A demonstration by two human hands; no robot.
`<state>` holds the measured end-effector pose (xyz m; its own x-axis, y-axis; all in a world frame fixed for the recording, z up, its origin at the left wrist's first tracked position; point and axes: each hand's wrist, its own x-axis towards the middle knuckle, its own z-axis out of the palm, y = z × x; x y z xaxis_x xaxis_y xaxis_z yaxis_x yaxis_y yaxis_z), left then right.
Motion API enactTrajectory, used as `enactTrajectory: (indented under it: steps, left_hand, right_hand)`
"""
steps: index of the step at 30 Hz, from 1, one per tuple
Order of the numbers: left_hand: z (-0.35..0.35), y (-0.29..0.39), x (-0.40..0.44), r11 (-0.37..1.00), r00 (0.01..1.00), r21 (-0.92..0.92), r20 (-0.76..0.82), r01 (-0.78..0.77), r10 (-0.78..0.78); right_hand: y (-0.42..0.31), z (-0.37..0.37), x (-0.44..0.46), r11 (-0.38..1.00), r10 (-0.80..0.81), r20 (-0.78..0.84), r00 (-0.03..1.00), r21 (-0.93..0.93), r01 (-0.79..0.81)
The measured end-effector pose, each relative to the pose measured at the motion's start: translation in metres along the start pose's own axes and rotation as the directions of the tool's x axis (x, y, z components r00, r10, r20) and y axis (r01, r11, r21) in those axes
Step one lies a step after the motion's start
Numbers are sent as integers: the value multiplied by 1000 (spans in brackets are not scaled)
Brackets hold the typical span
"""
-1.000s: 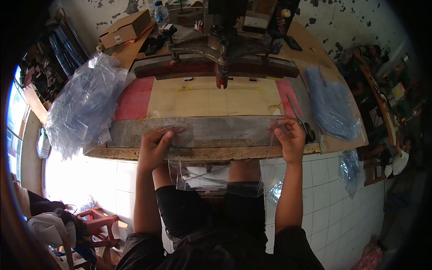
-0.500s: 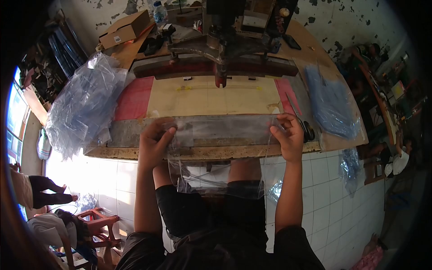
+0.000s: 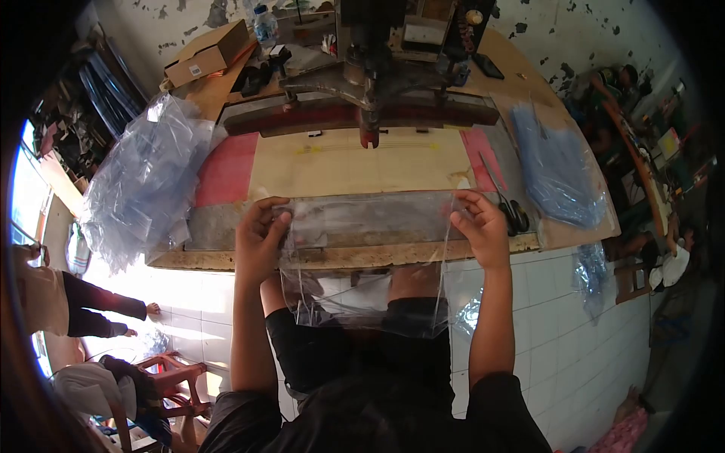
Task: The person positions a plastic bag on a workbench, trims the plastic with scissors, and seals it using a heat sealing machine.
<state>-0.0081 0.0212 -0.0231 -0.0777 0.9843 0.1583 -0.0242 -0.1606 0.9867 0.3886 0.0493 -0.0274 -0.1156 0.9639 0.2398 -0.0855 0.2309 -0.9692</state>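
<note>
A clear plastic sheet (image 3: pixel 370 219) is stretched between my two hands over the table's front edge. My left hand (image 3: pixel 263 230) pinches its upper left corner. At the upper right corner, my right hand (image 3: pixel 479 223) grips it between thumb and fingers. The lower part of the sheet hangs past the edge, over my lap, in loose folds. Just beyond it lies a cream-coloured work surface (image 3: pixel 355 167) with pink strips at both ends. Above that surface is a press with a long red-brown bar (image 3: pixel 302 119).
Crumpled clear plastic (image 3: pixel 143 181) is heaped at the left, and a stack of bluish plastic (image 3: pixel 559 170) lies at the right. Scissors (image 3: pixel 506 200) rest near my right hand. A cardboard box (image 3: pixel 208 57) and bottle (image 3: pixel 265 24) stand behind. Other people are at both sides.
The plastic sheet's top edge is straighter and tauter between my hands, which have hardly moved. At the left, another person's legs have shifted. The view has moved slightly.
</note>
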Motion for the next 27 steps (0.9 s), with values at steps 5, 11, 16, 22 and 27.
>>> enactTrajectory:
  steps: [5, 11, 16, 22, 27]
  left_hand:
    - [-5, -5, 0, 1000, 998, -8, -53, -29, 28]
    - [-2, -2, 0, 998, 999, 46, 1, 42, -42]
    - [-5, 0, -3, 1000, 998, 16, 55, 6, -7]
    - [0, -1, -2, 1000, 998, -11, 61, 4, -3]
    - [-3, -1, -2, 998, 999, 57, 51, 6, -9]
  right_hand:
    - [-11, 3, -10, 978, 199, -83, 977, -54, -203]
    - [-1, -3, -12, 996, 47, -107, 993, 80, -39]
    - [8, -3, -13, 999, 21, -149, 989, -22, -24]
    - [3, 0, -11, 999, 46, -105, 993, 1, -46]
    - [0, -3, -13, 973, 130, -45, 990, -184, -136]
